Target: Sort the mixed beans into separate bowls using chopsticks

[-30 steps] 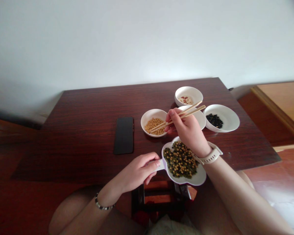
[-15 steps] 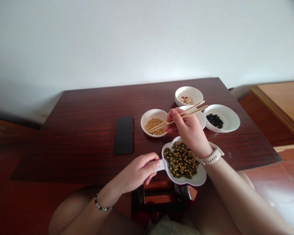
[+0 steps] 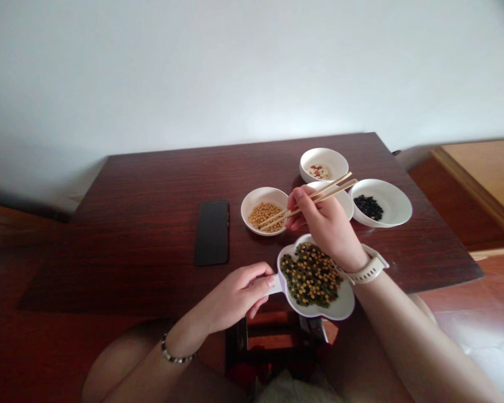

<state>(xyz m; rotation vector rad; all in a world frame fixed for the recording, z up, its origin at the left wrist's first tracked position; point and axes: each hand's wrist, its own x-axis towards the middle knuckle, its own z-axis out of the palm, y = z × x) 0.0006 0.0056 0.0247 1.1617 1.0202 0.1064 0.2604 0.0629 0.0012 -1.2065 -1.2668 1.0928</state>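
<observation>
My left hand [image 3: 247,291] is closed around the short handle of a white, petal-shaped dish [image 3: 345,305] at the table's front edge. Mixed beans [image 3: 313,274], yellow, black and green, cover much of its floor. Between the fingers of my right hand [image 3: 325,218] is a pair of wooden chopsticks [image 3: 331,189]. Their tips reach into a white bowl [image 3: 248,197] of soybeans [image 3: 265,215], among the beans; I cannot tell whether they grip one. My right wrist hangs over the dish's upper right side and hides part of it.
Behind my right hand stands a partly hidden white bowl [image 3: 345,202]. A white bowl [image 3: 397,204] of black beans [image 3: 367,207] is to its right, and another bowl [image 3: 338,161] with pale and reddish pieces is farther back. A black phone [image 3: 212,232] lies left on the dark table [image 3: 151,224].
The chopstick tips have shifted very slightly within the soybean bowl, and my right wrist has moved slightly to the right. My left hand and the dish stay nearly still.
</observation>
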